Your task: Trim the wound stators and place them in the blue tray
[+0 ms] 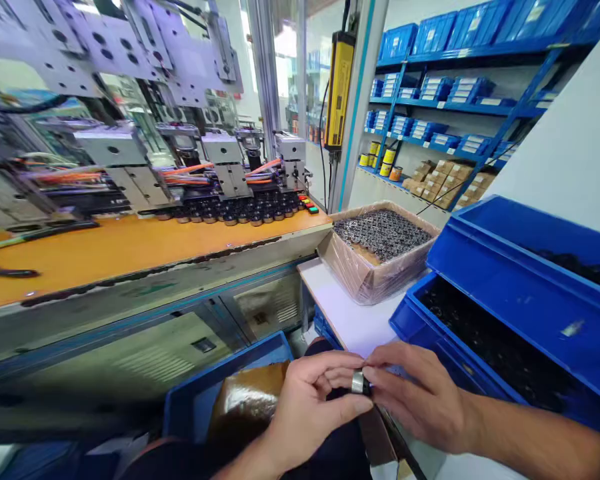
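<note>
Low in the frame my two hands meet over my lap. My left hand and my right hand both pinch a small silver metal ring with a dark part between their fingertips. The hands hover just in front of a white side table. Beside my right hand stands a blue bin filled with small black parts. Beyond it sits a plastic-lined cardboard box heaped with small dark metal rings.
An orange workbench runs across the left, carrying an assembly machine with a row of black fixtures. A blue crate holding a brown bag sits below my left hand. Blue shelving with boxes stands at the back right.
</note>
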### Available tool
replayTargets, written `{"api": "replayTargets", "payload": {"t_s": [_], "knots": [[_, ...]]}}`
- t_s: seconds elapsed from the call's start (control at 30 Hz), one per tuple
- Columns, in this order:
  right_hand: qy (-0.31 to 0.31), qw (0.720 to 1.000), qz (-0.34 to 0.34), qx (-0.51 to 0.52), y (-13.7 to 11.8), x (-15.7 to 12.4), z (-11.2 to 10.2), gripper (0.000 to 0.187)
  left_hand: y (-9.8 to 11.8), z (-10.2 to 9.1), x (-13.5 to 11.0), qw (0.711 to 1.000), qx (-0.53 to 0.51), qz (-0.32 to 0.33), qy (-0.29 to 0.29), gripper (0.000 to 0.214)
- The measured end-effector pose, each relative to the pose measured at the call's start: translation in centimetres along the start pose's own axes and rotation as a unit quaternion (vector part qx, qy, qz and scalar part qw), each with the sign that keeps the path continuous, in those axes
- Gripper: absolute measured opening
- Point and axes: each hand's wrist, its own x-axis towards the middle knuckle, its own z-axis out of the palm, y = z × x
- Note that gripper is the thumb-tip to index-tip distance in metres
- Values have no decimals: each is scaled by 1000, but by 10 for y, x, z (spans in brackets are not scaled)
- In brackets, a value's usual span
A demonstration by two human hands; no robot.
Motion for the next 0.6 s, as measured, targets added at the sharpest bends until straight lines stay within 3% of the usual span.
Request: {"api": "replayTargets", "payload": {"t_s": [0.6], "knots": [[3, 1000, -17, -26, -1, 6, -4, 16, -2, -3, -4, 1000, -4, 5, -16, 35]]}}
